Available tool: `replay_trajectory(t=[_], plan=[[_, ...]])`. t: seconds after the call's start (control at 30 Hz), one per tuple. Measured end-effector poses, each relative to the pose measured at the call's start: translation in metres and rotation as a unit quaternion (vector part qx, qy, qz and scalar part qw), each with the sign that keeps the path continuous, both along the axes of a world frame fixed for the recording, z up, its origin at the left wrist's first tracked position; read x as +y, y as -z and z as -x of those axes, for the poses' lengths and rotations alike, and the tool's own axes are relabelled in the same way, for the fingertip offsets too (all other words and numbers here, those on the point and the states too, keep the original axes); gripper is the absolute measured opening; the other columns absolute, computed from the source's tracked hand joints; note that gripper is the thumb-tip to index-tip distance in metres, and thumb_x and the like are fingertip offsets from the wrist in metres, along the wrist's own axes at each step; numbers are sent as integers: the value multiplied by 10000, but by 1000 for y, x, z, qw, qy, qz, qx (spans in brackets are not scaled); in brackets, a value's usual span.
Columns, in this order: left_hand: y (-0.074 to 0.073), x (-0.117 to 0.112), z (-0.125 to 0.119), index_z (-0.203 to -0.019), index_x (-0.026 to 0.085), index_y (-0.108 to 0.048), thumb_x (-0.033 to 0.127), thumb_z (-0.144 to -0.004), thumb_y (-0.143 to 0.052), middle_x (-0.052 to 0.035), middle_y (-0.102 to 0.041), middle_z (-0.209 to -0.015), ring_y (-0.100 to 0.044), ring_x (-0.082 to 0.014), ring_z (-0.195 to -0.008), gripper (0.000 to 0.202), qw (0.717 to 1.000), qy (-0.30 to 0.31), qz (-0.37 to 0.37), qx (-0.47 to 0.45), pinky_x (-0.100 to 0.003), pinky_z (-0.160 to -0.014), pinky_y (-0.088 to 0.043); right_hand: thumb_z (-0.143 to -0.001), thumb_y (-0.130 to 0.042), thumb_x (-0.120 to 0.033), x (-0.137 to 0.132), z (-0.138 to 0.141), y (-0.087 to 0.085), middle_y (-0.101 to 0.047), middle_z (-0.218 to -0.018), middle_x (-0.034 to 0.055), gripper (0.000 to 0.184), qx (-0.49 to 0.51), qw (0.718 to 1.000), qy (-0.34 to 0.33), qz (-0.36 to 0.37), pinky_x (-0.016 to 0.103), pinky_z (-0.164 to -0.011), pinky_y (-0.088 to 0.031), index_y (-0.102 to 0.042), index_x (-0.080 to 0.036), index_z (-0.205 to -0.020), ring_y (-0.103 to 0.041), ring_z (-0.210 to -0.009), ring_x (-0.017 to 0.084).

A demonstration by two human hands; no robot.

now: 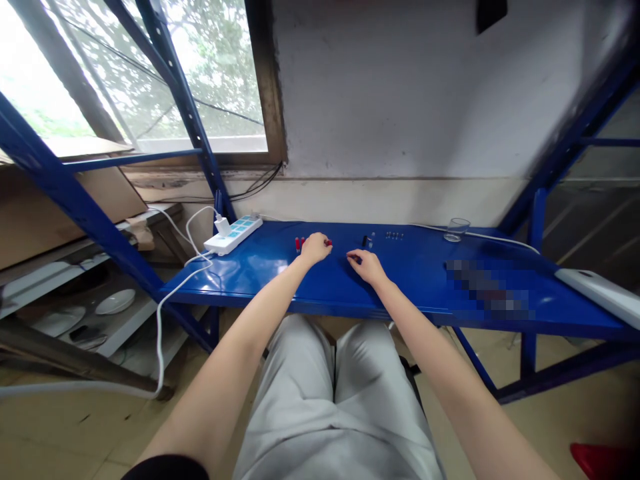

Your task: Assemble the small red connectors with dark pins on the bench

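My left hand (315, 248) rests on the blue metal shelf (280, 280) with its fingers curled round a small red piece (329, 243). Two more small red pieces (299, 244) stand just to its left. My right hand (366, 265) lies a little nearer me, its fingertips pinched on a small dark item (351, 256) that is too small to name. Small dark and clear parts (368, 240) and a row of tiny metal bits (394, 235) sit just beyond the right hand.
A white power strip (233, 234) with a plugged charger and white cable lies at the shelf's back left. A clear glass (457, 229) stands at the back right, with a white flat object (597, 290) at the right edge. Blue rack posts frame both sides.
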State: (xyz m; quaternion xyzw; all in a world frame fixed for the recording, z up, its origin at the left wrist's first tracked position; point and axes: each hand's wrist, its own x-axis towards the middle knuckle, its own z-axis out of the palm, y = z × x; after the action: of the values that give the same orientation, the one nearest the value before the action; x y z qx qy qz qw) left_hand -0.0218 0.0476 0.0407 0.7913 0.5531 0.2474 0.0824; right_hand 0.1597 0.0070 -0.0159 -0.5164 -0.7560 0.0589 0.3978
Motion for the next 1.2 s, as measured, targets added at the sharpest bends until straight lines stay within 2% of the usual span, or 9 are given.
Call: replay_trajectory(t=[0.17,0.37,0.67,1.0,1.1,1.2], plan=[[5,9,7,-739,173,-644,309,-719,-554,-71,-657,-785,-608,-190,-758,164,998,-56,29,31,-274,-690,-448,-780,-472,-242,-1,0,-1,-655,-825,56,232,1,1000,-2,-4,285,-687,-464,-652,-190,-917,-595,-743,162],[15,14,6,-761,173,-643,310,-708,-579,-69,-664,-806,-613,-185,-781,160,994,-81,66,35,-265,-722,-458,-785,-464,-230,-1,1,-2,-648,-813,57,222,3,1000,-6,1,286,-692,-464,-647,-193,-905,-591,-755,165],[28,11,0,-752,162,-651,340,-724,-583,-85,-664,-832,-618,-195,-799,193,991,-120,56,3,-272,-716,-466,-781,-463,-239,-3,2,-3,-644,-794,48,216,2,1000,6,5,278,-701,-453,-647,-195,-887,-585,-757,160],[27,7,-4,-749,156,-650,320,-729,-589,-114,-661,-835,-625,-215,-824,176,987,-143,68,-14,-304,-722,-470,-769,-458,-236,-6,3,-6,-647,-808,50,226,12,1000,8,15,277,-715,-451,-645,-192,-889,-585,-759,159],[22,5,-2,-759,157,-646,336,-712,-604,-110,-664,-855,-622,-211,-845,190,985,-146,86,-14,-294,-731,-465,-751,-465,-235,-11,2,-11,-649,-782,43,218,13,999,41,21,274,-697,-442,-653,-200,-856,-581,-764,171],[20,-2,0,-795,148,-635,350,-689,-622,-123,-659,-877,-620,-234,-855,229,983,-148,107,-2,-306,-722,-465,-731,-456,-238,-16,-3,-18,-648,-739,41,205,56,990,130,27,269,-641,-428,-654,-203,-769,-574,-716,181]])
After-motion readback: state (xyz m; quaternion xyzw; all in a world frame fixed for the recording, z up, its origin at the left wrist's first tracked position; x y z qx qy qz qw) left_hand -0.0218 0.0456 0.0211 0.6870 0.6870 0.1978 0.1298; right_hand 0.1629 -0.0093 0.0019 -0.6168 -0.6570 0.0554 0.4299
